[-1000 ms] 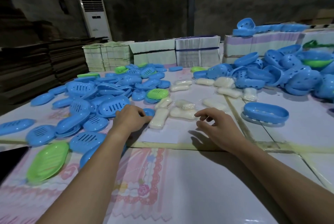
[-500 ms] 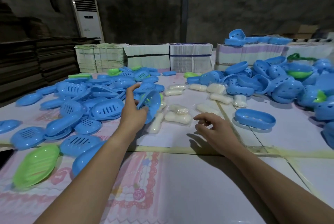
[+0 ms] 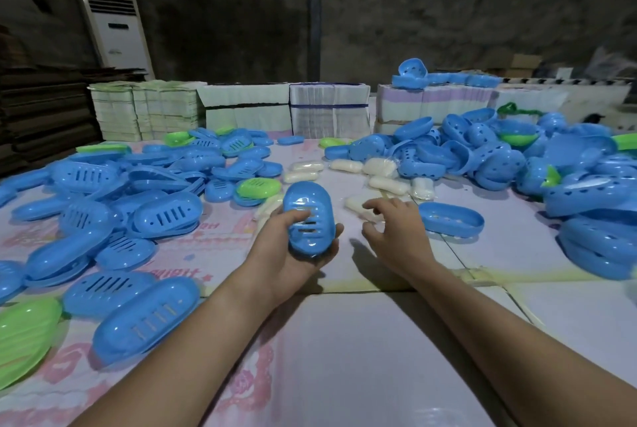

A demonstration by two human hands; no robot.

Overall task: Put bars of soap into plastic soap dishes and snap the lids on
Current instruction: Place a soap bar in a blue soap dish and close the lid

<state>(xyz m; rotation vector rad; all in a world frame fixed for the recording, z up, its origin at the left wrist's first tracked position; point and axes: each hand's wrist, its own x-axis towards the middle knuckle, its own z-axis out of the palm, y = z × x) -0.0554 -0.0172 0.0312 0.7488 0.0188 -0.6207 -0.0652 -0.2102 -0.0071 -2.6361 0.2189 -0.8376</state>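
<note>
My left hand [image 3: 291, 252] grips a slotted blue oval plastic lid [image 3: 309, 220] mid-frame; my right hand [image 3: 396, 232] hovers loosely curled, empty, over a wrapped white soap bar [image 3: 358, 202].

Both forearms reach forward from the bottom edge, bare. Left hand [image 3: 293, 254] raised, palm up-ish, fingers [image 3: 339, 230] and thumb curled round a blue slotted lid [image 3: 307, 220], thumb on top. Right hand [image 3: 396, 233] just right of it, palm down, fingers loosely curled and spread, holding nothing, hovering low over the desk [image 3: 379, 340].
</note>
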